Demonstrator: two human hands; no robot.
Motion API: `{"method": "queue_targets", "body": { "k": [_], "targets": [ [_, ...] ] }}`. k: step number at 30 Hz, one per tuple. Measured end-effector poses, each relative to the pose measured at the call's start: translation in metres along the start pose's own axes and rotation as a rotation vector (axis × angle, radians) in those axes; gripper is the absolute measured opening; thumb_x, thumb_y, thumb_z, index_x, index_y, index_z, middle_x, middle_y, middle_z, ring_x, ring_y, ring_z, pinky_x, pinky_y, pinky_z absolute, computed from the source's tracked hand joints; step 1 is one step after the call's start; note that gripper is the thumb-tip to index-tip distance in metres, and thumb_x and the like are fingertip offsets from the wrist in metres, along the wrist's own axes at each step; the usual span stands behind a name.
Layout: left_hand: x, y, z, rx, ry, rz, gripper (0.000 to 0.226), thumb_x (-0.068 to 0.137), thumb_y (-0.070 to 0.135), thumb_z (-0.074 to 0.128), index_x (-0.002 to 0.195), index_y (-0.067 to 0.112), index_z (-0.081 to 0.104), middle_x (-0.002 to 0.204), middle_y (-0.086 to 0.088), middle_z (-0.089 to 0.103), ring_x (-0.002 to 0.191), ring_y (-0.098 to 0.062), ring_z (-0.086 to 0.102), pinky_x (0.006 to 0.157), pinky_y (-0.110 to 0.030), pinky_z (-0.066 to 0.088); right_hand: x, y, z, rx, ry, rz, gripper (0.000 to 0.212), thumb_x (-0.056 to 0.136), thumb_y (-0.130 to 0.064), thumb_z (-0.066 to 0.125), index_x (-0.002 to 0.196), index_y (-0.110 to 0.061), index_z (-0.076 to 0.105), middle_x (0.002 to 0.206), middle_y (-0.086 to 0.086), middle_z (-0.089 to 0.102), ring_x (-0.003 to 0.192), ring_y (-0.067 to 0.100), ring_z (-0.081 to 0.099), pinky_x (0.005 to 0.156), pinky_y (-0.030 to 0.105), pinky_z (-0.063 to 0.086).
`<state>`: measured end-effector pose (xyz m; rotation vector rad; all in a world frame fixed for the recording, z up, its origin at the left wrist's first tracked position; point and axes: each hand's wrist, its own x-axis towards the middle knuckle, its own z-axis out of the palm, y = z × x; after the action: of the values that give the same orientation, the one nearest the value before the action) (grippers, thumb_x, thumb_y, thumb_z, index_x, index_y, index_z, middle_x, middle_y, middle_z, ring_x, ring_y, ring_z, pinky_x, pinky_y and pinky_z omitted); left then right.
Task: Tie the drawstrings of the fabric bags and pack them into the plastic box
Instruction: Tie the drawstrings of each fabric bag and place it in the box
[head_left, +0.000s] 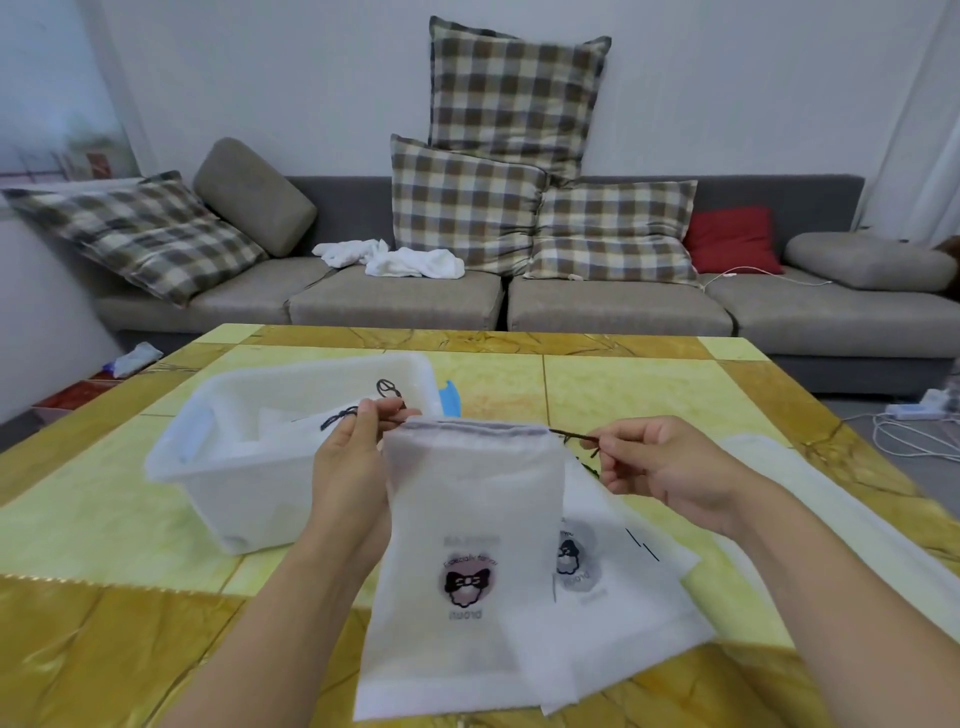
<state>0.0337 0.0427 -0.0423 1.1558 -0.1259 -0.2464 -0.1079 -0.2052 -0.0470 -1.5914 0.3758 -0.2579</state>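
The white translucent fabric bag with a printed bow emblem (470, 561) hangs nearest, held up over the yellow marble-patterned table (649, 395). The left hand (348, 462) pinches its dark drawstring (566, 434) at one end of the mouth; the right hand (670, 467) pinches the other end, cord taut between them. Another flat bag (623, 582) lies beneath. The clear plastic box (218, 467) stands to the left, already holding tied bags. An uneven pull could slip the cord from either pinch, leaving the mouth slack.

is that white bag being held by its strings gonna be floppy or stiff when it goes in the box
Likely floppy: the bag hangs limp from the strings, which the left hand and right hand pinch. Probably light, since it looks flat. It should bend easily into the box.
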Motion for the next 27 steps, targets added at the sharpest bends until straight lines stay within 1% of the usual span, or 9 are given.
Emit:
{"method": "queue_targets", "body": {
  "k": [4, 6, 10, 14, 16, 18, 20, 23, 27],
  "targets": [
    [0.003, 0.002, -0.006, -0.071, 0.017, -0.051, 0.034, 0.108, 0.033, 0.041, 0.096, 0.016, 0.068, 0.089, 0.002, 0.076, 0.097, -0.022, 0.065, 0.093, -0.038, 0.048, 0.000, 0.001, -0.006, -0.255, 0.077, -0.008, 0.019, 0.096, -0.007, 0.063, 0.088, 0.009, 0.067, 0.069, 0.014, 0.062, 0.057, 0.021, 0.062, 0.056, 0.028, 0.054],
    [0.005, 0.003, -0.008, -0.098, 0.051, -0.076, 0.034, 0.108, 0.036, 0.039, 0.099, 0.015, 0.065, 0.086, 0.003, 0.075, 0.094, -0.021, 0.065, 0.089, -0.035, 0.050, 0.000, 0.002, -0.005, -0.236, 0.083, -0.014, 0.026, 0.099, -0.015, 0.062, 0.081, 0.004, 0.062, 0.071, 0.014, 0.061, 0.059, 0.021, 0.062, 0.056, 0.030, 0.052],
    [0.004, 0.003, -0.009, -0.151, 0.085, -0.136, 0.036, 0.108, 0.039, 0.035, 0.106, 0.014, 0.062, 0.082, 0.002, 0.076, 0.081, -0.021, 0.069, 0.073, -0.033, 0.053, 0.002, -0.001, 0.003, 0.145, 0.115, 0.000, 0.021, 0.101, -0.023, 0.056, 0.090, -0.006, 0.061, 0.091, 0.008, 0.067, 0.078, 0.020, 0.065, 0.066, 0.031, 0.052],
    [0.002, 0.003, -0.005, -0.213, 0.134, -0.155, 0.036, 0.109, 0.036, 0.031, 0.101, 0.013, 0.057, 0.079, -0.004, 0.076, 0.071, -0.021, 0.072, 0.069, -0.035, 0.054, 0.007, -0.009, 0.014, 0.608, 0.040, 0.048, 0.027, 0.104, -0.027, 0.049, 0.081, -0.014, 0.054, 0.115, 0.007, 0.073, 0.101, 0.024, 0.068, 0.093, 0.040, 0.052],
    [0.003, 0.005, -0.003, -0.287, 0.148, -0.173, 0.035, 0.109, 0.032, 0.030, 0.091, 0.013, 0.052, 0.073, -0.007, 0.073, 0.072, -0.025, 0.072, 0.067, -0.034, 0.053, 0.010, -0.010, 0.024, 0.773, 0.029, 0.066, 0.032, 0.106, -0.028, 0.045, 0.076, -0.017, 0.049, 0.107, 0.006, 0.075, 0.098, 0.023, 0.071, 0.098, 0.045, 0.050],
    [0.002, 0.006, -0.001, -0.330, 0.141, -0.165, 0.032, 0.107, 0.025, 0.031, 0.082, 0.013, 0.048, 0.063, -0.006, 0.067, 0.072, -0.026, 0.072, 0.070, -0.033, 0.053, 0.012, -0.010, 0.036, 0.927, 0.058, 0.083, 0.032, 0.106, -0.025, 0.045, 0.075, -0.016, 0.049, 0.082, 0.004, 0.070, 0.081, 0.022, 0.072, 0.084, 0.045, 0.057],
    [0.002, 0.007, -0.001, -0.333, 0.115, -0.130, 0.029, 0.105, 0.018, 0.034, 0.080, 0.013, 0.048, 0.059, -0.004, 0.061, 0.069, -0.024, 0.072, 0.075, -0.031, 0.053, 0.015, -0.009, 0.045, 1.075, 0.096, 0.084, 0.030, 0.106, -0.021, 0.045, 0.077, -0.012, 0.049, 0.064, 0.004, 0.055, 0.064, 0.019, 0.063, 0.071, 0.040, 0.061],
    [0.004, 0.010, -0.006, -0.375, 0.100, -0.098, 0.028, 0.107, 0.020, 0.033, 0.086, 0.013, 0.050, 0.062, -0.003, 0.058, 0.068, -0.023, 0.070, 0.071, -0.030, 0.055, 0.018, -0.008, 0.040, 1.174, 0.191, 0.084, 0.028, 0.107, -0.017, 0.043, 0.080, -0.013, 0.044, 0.057, 0.001, 0.038, 0.049, 0.013, 0.044, 0.072, 0.035, 0.057],
    [0.012, 0.015, -0.019, -0.421, 0.123, -0.083, 0.034, 0.108, 0.024, 0.030, 0.082, 0.013, 0.049, 0.057, -0.004, 0.053, 0.058, -0.022, 0.065, 0.070, -0.035, 0.058, 0.022, -0.003, 0.021, 1.138, 0.279, 0.119, 0.026, 0.107, -0.017, 0.040, 0.082, -0.015, 0.039, 0.056, -0.002, 0.030, 0.044, 0.011, 0.028, 0.050, 0.023, 0.040]
  ]
}}
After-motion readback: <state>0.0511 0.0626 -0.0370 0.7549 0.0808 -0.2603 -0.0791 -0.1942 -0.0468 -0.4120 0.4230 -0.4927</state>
